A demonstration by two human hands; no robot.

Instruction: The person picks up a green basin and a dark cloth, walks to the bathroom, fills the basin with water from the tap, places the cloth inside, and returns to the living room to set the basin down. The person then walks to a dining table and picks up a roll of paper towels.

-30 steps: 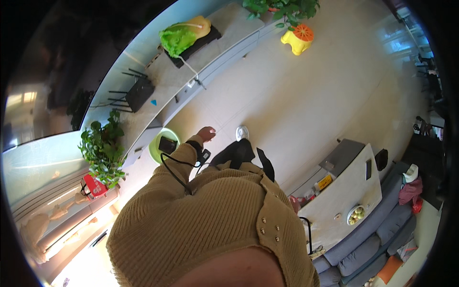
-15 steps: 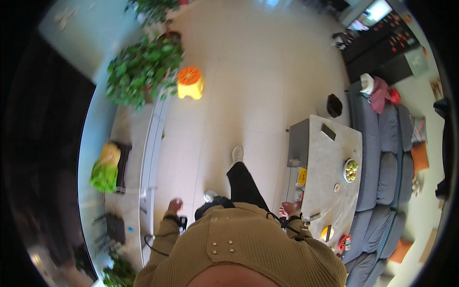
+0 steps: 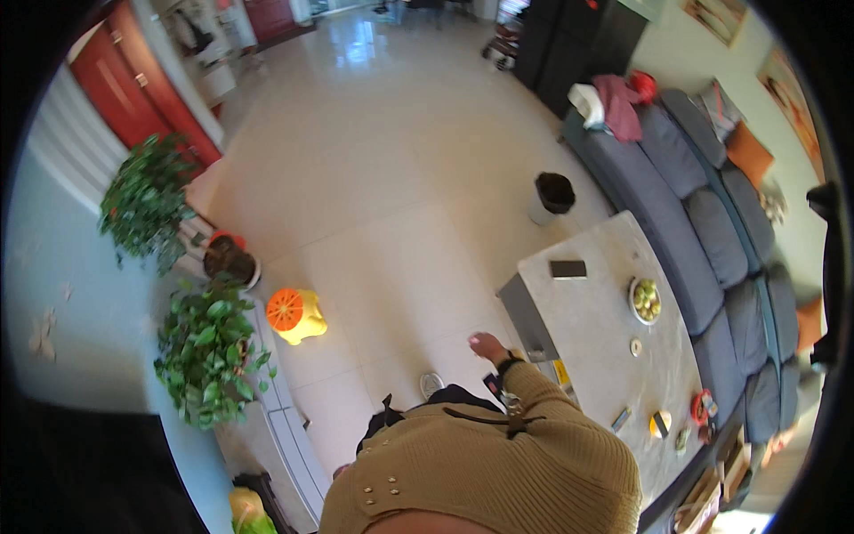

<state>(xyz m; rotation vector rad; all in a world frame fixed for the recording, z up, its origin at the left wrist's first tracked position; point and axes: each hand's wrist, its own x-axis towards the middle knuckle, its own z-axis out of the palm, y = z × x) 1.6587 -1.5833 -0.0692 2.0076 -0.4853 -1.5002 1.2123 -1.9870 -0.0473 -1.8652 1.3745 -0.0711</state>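
Note:
My right hand swings forward, loosely open with nothing seen in it, near the corner of the marble-topped coffee table without touching it. A dark band circles its wrist below a tan ribbed sleeve. Only a sliver of my left hand shows beside my body; its fingers are hidden. On the table lie a dark phone-like slab, a bowl of green fruit, a small round ring-shaped thing and a small slim thing.
A yellow stool with an orange top stands at left beside leafy potted plants and a low cabinet. A lined bin is beyond the table. The grey sofa runs along the right. Red doors are far left.
My view has turned left and moved forward, bringing the red doors into sight. My right hand has swung forward past the table's side; my left hand has mostly gone behind my body.

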